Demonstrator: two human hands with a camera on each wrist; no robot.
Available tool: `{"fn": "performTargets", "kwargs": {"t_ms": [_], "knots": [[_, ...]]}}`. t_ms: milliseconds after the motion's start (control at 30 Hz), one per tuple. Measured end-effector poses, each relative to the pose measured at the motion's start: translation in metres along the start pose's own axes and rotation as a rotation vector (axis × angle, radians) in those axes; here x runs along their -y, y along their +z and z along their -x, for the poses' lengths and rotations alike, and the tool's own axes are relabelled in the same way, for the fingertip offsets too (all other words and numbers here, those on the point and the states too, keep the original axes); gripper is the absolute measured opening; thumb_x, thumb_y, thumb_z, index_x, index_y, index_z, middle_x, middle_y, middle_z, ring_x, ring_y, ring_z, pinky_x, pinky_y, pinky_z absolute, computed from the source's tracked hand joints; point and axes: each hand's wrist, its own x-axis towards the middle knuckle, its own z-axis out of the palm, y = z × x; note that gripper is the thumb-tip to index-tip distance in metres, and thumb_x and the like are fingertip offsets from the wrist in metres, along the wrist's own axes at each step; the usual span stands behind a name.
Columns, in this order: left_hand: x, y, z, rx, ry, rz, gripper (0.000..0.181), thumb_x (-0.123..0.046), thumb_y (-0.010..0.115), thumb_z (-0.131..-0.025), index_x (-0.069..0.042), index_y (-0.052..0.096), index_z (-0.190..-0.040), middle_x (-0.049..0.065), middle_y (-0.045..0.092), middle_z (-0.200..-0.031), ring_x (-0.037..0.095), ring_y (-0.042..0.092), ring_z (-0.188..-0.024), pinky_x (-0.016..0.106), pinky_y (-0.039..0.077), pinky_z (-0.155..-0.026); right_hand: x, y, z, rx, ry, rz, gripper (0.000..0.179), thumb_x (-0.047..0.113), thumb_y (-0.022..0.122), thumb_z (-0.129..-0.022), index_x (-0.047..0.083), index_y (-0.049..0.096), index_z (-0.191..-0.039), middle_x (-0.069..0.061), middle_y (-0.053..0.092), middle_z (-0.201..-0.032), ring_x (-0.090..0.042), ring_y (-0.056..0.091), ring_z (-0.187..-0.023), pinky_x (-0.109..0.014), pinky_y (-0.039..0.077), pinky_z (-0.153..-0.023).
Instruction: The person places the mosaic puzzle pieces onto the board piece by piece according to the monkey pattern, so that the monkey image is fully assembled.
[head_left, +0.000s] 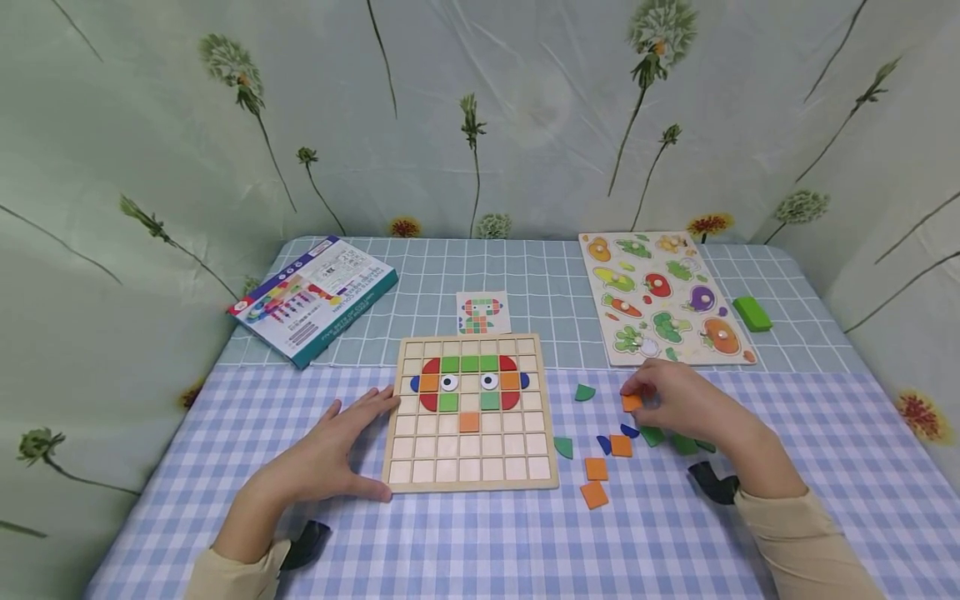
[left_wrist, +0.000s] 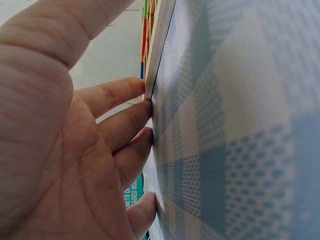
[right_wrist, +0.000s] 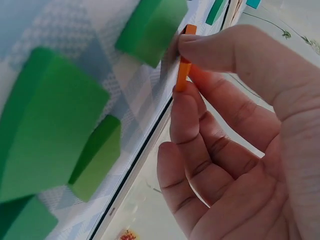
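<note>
A wooden grid board (head_left: 471, 485) lies in the middle of the table, with red, green, orange, blue and eye-marked tiles set in a face pattern. My left hand (head_left: 337, 450) rests at the board's left edge, fingers spread and fairly straight; in the left wrist view its fingertips (left_wrist: 135, 86) touch the board's side. To the right of the board, my right hand (head_left: 686, 404) pinches an orange square tile (right_wrist: 184, 75) between thumb and fingers. Near that hand lie green pieces (head_left: 684, 444), blue half-round pieces (head_left: 604, 445) and several orange square tiles (head_left: 596, 469).
A small pattern card (head_left: 483, 312) stands just behind the board. At the back left lies a puzzle box (head_left: 315, 300). A vegetable peg puzzle (head_left: 660, 287) is at the back right, beside a green block (head_left: 752, 314). Green quarter-round pieces (head_left: 564, 448) lie right of the board.
</note>
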Motion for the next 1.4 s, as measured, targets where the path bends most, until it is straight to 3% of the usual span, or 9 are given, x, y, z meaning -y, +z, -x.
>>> {"fn": "performTargets", "kwargs": {"t_ms": [267, 467, 700, 1067, 1400], "knots": [[-0.001, -0.001, -0.001, 0.008, -0.006, 0.004, 0.122, -0.061, 0.097, -0.066, -0.02, 0.04, -0.166, 0.007, 0.029, -0.179, 0.04, 0.021, -0.167, 0.081, 0.004, -0.126, 0.007, -0.003, -0.007, -0.009, -0.023, 0.021, 0.026, 0.014, 0.084, -0.084, 0.011, 0.08, -0.109, 0.0, 0.07, -0.103, -0.018, 0.058, -0.092, -0.036, 0.056, -0.084], [-0.002, -0.001, 0.0, 0.005, -0.005, 0.004, 0.122, -0.061, 0.097, -0.066, -0.019, 0.041, -0.166, 0.007, 0.03, -0.179, 0.04, 0.021, -0.167, 0.081, 0.004, -0.126, 0.021, -0.004, -0.011, -0.053, -0.131, 0.022, 0.023, 0.019, 0.085, -0.088, 0.013, 0.08, -0.109, 0.004, 0.07, -0.101, -0.014, 0.06, -0.09, -0.031, 0.055, -0.079], [-0.001, -0.001, -0.001, 0.007, -0.005, 0.002, 0.121, -0.06, 0.098, -0.066, -0.019, 0.041, -0.165, 0.007, 0.03, -0.179, 0.04, 0.022, -0.167, 0.081, 0.004, -0.126, 0.042, 0.0, -0.022, -0.064, -0.234, -0.007, 0.021, 0.014, 0.084, -0.089, 0.014, 0.08, -0.109, 0.005, 0.07, -0.102, -0.014, 0.061, -0.091, -0.031, 0.057, -0.08], [-0.002, 0.0, -0.001, 0.008, -0.018, -0.001, 0.122, -0.061, 0.098, -0.066, -0.02, 0.041, -0.165, 0.007, 0.03, -0.179, 0.04, 0.021, -0.167, 0.081, 0.004, -0.126, 0.085, 0.016, -0.049, -0.027, -0.393, 0.001, 0.02, 0.017, 0.083, -0.091, 0.012, 0.081, -0.111, 0.003, 0.072, -0.105, -0.012, 0.063, -0.089, -0.025, 0.056, -0.077], [-0.002, -0.001, -0.001, 0.006, -0.014, -0.005, 0.121, -0.06, 0.098, -0.066, -0.02, 0.041, -0.165, 0.006, 0.029, -0.179, 0.039, 0.021, -0.167, 0.081, 0.004, -0.126, 0.123, 0.033, -0.069, 0.037, -0.465, -0.034, 0.022, 0.014, 0.08, -0.091, 0.007, 0.08, -0.112, 0.0, 0.072, -0.103, -0.013, 0.06, -0.086, -0.022, 0.054, -0.077]]}}
